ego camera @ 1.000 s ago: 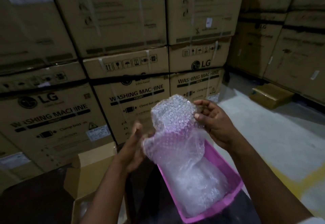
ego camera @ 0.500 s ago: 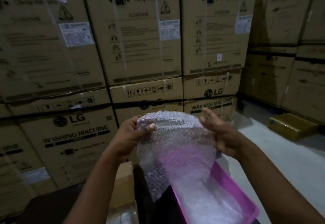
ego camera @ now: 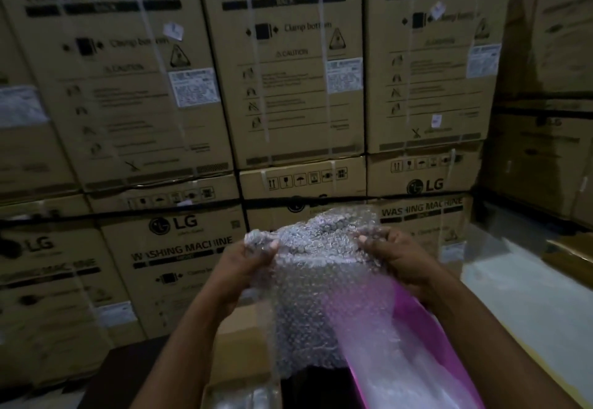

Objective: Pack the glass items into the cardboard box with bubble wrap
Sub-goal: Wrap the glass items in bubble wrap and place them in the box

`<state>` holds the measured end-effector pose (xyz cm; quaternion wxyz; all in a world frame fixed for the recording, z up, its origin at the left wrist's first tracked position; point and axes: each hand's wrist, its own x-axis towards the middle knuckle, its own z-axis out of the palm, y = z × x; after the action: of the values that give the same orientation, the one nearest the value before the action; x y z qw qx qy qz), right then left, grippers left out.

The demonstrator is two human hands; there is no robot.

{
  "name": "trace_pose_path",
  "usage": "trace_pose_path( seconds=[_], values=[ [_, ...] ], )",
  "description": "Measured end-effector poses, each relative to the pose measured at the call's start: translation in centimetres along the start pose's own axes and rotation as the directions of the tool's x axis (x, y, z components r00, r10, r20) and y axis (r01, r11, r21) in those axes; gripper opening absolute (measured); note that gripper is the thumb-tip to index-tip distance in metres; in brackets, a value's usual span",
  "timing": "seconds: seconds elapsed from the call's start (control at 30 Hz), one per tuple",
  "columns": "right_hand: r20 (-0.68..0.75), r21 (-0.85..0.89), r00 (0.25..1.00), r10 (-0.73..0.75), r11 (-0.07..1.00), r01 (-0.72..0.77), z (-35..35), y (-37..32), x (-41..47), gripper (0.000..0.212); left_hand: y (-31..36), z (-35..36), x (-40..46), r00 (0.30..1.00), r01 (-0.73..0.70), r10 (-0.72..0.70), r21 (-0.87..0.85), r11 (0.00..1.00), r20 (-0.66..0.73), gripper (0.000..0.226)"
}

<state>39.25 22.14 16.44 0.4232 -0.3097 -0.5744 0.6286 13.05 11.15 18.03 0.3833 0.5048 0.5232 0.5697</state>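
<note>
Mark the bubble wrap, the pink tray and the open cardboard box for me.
bubble wrap [ego camera: 316, 267]: head view, middle of the sheet between the hands.
pink tray [ego camera: 431, 328]: head view, right-hand wall.
open cardboard box [ego camera: 239, 338]: head view, flap near the left forearm.

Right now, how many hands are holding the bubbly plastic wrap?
2. The left hand grips the clear bubble wrap sheet at its upper left edge; the right hand grips its upper right edge. No others show.
</note>
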Motion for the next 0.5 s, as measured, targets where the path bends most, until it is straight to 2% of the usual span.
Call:
trace_pose_path(
  seconds=[0.13,0.27,0.33,0.4,0.5],
  values=[
    [0.056,-0.016,0.995,-0.08,0.997,0.081,1.6,-2.1,0.3,0.027,1.9,-2.0,-0.5,0.985,-0.161,0.163,0.029,0.986,-0.063,0.016],
    [0.207,0.031,0.971,-0.123,0.992,0.119,3.1,-3.5,0.7,0.025,3.3,-5.7,-1.9,0.972,-0.226,0.228,-0.033,0.974,0.052,0.014],
    [0.245,0.099,0.961,-0.127,0.99,0.105,4.0,-4.3,1.0,0.016,4.3,-7.6,-2.4,0.965,-0.248,0.247,-0.003,0.969,0.087,0.007],
    [0.295,0.083,0.945,-0.139,0.989,0.12,5.1,-5.3,1.0,0.028,5.6,-9.2,-2.9,0.966,-0.253,0.247,0.093,0.963,0.078,0.023],
    [0.387,0.088,0.902,-0.192,0.981,0.171,6.5,-6.3,0.9,0.035,7.6,-11.5,-3.9,0.963,-0.27,0.266,0.183,0.945,0.049,0.024]
  ],
)
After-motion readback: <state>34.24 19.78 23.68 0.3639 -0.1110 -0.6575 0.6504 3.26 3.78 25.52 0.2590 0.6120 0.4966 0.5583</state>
